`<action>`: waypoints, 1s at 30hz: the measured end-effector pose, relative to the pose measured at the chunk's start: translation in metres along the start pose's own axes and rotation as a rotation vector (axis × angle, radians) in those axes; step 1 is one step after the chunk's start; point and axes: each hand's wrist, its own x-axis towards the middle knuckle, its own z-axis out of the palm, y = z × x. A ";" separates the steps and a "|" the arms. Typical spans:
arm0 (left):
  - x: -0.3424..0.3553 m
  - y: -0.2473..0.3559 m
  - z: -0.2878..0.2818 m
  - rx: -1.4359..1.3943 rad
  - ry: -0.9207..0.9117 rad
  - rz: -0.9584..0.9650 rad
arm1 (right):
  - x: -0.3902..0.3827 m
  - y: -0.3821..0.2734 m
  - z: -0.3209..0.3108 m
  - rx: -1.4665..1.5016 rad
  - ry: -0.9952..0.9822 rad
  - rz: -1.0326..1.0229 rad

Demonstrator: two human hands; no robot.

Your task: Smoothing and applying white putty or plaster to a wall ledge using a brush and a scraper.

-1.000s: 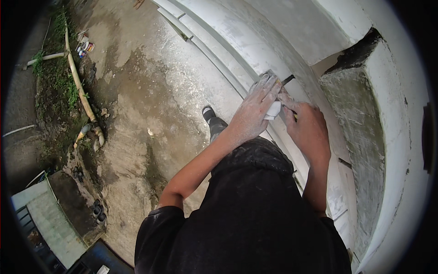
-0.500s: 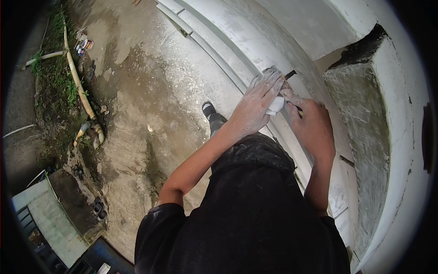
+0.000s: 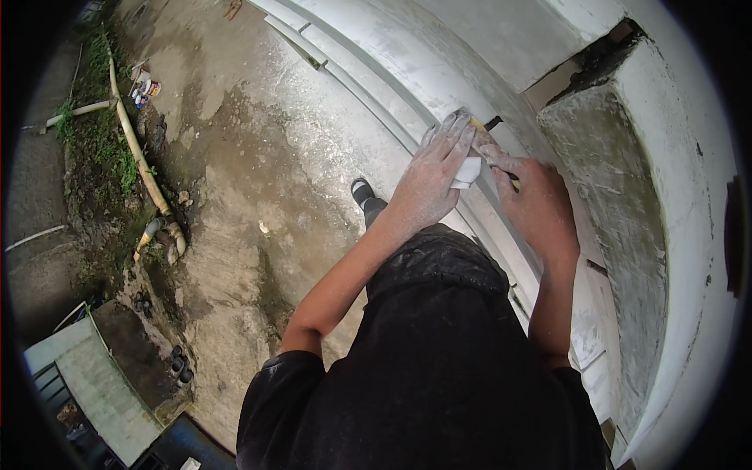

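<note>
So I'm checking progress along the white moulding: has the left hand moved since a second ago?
No. The left hand remains flat on the white moulding, below the dark gap.

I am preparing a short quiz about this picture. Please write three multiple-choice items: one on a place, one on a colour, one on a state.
1. Where does the left hand lie?
A. on the white moulding
B. on the ground
C. on the person's knee

2. What colour is the small folded piece under the left hand's fingers?
A. red
B. white
C. green

3. How is the right hand?
A. open and flat, holding nothing
B. hanging at the person's side
C. closed around a thin tool

Key:
1 A: the left hand presses flat on the white moulding of the wall.
2 B: the small folded piece showing beside the fingers is white.
3 C: the right hand is curled around a thin tool whose dark tip shows past the left fingers.
</note>
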 end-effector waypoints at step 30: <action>0.017 0.005 -0.009 0.150 -0.121 -0.002 | 0.009 0.010 -0.004 0.202 -0.010 0.153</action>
